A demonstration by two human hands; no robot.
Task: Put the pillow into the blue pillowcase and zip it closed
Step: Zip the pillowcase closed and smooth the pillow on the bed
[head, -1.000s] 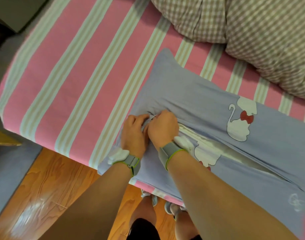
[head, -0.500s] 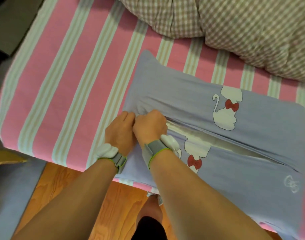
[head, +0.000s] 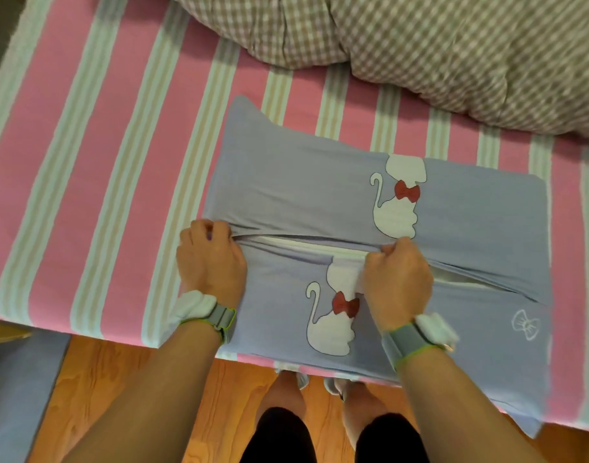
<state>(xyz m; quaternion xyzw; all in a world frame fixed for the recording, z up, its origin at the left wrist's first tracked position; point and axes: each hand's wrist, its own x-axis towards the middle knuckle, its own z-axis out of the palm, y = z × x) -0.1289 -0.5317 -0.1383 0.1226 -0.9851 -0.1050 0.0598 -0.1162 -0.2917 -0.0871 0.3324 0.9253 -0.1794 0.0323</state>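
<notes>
The blue pillowcase (head: 320, 195), printed with white cats wearing red bows, lies across the striped bed with the white pillow (head: 323, 250) showing through the zip opening along its middle. My left hand (head: 209, 259) grips the fabric at the left end of the opening. My right hand (head: 396, 279) pinches the zip seam near the middle, by the upper cat. To the right of that hand the opening still gapes, with white pillow visible.
A pink, white and beige striped sheet (head: 102, 162) covers the bed. A brown checked quilt (head: 453, 55) is bunched at the back right. The bed edge runs just under my wrists, with wooden floor (head: 136, 396) and my legs below.
My right hand has moved right along the zip seam, away from my left hand, which stays at the left end. The gap between the hands has narrowed to a slit.
</notes>
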